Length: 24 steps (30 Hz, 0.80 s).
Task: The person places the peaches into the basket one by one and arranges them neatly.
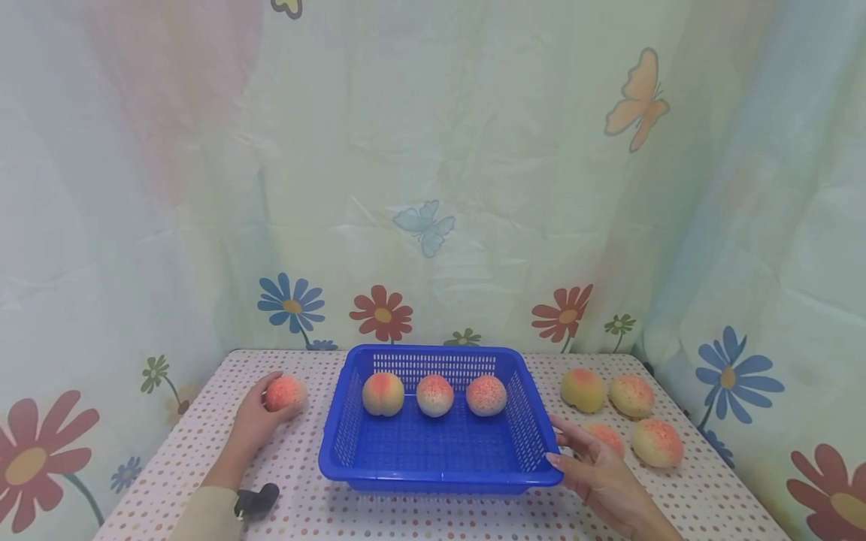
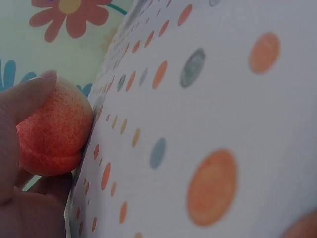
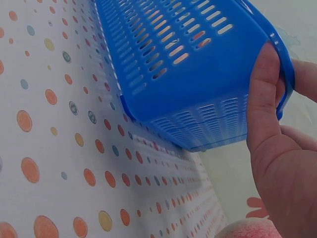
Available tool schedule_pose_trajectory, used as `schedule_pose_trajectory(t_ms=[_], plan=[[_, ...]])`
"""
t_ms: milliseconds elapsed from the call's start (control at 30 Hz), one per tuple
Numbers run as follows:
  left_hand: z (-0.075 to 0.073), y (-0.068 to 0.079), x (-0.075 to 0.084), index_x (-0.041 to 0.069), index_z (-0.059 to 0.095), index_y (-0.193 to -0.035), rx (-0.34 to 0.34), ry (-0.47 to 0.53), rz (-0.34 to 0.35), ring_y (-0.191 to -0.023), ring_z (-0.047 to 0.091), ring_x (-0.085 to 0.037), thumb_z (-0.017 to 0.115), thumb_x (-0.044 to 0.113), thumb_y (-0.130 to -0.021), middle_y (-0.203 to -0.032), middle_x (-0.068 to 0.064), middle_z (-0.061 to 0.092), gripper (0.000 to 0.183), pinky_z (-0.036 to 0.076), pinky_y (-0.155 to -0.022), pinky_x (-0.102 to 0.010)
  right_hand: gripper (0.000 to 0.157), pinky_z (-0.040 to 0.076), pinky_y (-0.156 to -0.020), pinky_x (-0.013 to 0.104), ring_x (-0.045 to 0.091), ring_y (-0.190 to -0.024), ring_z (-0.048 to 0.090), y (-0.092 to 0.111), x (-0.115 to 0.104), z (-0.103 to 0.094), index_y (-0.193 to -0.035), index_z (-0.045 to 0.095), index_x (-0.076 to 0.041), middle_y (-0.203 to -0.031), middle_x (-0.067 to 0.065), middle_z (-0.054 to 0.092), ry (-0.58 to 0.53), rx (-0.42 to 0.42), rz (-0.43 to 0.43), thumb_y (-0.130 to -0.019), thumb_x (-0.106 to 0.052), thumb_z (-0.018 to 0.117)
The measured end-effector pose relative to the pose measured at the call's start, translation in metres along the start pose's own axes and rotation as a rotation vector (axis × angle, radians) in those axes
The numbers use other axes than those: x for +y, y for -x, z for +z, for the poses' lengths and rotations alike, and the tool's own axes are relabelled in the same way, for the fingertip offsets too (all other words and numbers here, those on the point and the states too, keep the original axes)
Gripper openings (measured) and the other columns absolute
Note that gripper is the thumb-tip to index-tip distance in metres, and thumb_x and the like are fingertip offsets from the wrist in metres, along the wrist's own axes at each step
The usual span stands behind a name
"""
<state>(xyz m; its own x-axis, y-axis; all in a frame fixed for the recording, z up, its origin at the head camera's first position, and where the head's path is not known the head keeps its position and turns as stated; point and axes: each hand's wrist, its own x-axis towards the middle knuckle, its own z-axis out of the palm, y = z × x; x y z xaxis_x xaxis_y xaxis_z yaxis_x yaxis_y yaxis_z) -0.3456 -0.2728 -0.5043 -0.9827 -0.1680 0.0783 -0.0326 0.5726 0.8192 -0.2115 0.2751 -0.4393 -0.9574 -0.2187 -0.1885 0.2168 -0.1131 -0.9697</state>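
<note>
A blue plastic basket (image 1: 433, 478) stands mid-table with three peaches in a row inside: a yellowish peach (image 1: 383, 395), a pale pink-topped peach (image 1: 435, 396) and a speckled peach (image 1: 486, 396). Left of it, my left hand (image 1: 260, 413) holds a red-orange peach (image 1: 287, 393) at the tabletop. In the left wrist view, thumb and fingers wrap around that peach (image 2: 59, 129). My right hand (image 1: 595, 473) pinches the basket's right rim near its front corner; the right wrist view shows the thumb on the outer side of the basket wall (image 3: 198, 74).
Several more peaches lie right of the basket: a yellow one (image 1: 582, 390), a speckled one (image 1: 632, 396), a larger one (image 1: 658, 443) and one partly behind my right hand (image 1: 607, 438). A dotted cloth (image 1: 298, 466) covers the table. A flowered curtain (image 1: 460, 150) hangs behind.
</note>
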Motion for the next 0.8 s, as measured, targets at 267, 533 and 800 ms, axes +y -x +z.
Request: schedule_pose_trajectory(t_ms=[267,533,800], plan=[[0.000,0.006,-0.001,0.024,0.024,-0.148,0.012,0.052,-0.012,-0.133,0.034,-0.043,0.077,0.047,-0.071,-0.148,-0.019,0.031,0.097,0.038,-0.101,-0.058,0.073,0.048,-0.096,0.045,0.031,-0.117,0.055,-0.001,0.000,-0.001,-0.151,0.017,-0.016,-0.127,0.014,0.039,-0.003,-0.013,-0.012,-0.092,-0.014,0.059],[0.003,0.016,-0.002,0.025,0.027,-0.146,0.024,0.080,0.009,-0.131,0.039,-0.041,0.078,0.045,-0.072,-0.147,-0.015,0.036,0.092,0.043,-0.099,-0.055,0.073,0.048,-0.096,0.045,0.031,-0.117,0.055,-0.001,0.000,0.000,-0.151,0.016,-0.016,-0.127,0.014,0.040,-0.008,-0.017,-0.008,-0.092,-0.014,0.060],[0.004,0.031,0.007,0.026,0.030,-0.143,0.050,0.075,0.029,-0.124,0.045,-0.037,0.079,0.044,-0.071,-0.142,-0.012,0.041,0.089,0.048,-0.094,-0.051,0.072,0.048,-0.096,0.045,0.032,-0.119,0.054,-0.001,0.000,-0.001,-0.151,0.017,-0.017,-0.127,0.014,0.040,-0.008,-0.017,-0.011,-0.092,-0.014,0.059]])
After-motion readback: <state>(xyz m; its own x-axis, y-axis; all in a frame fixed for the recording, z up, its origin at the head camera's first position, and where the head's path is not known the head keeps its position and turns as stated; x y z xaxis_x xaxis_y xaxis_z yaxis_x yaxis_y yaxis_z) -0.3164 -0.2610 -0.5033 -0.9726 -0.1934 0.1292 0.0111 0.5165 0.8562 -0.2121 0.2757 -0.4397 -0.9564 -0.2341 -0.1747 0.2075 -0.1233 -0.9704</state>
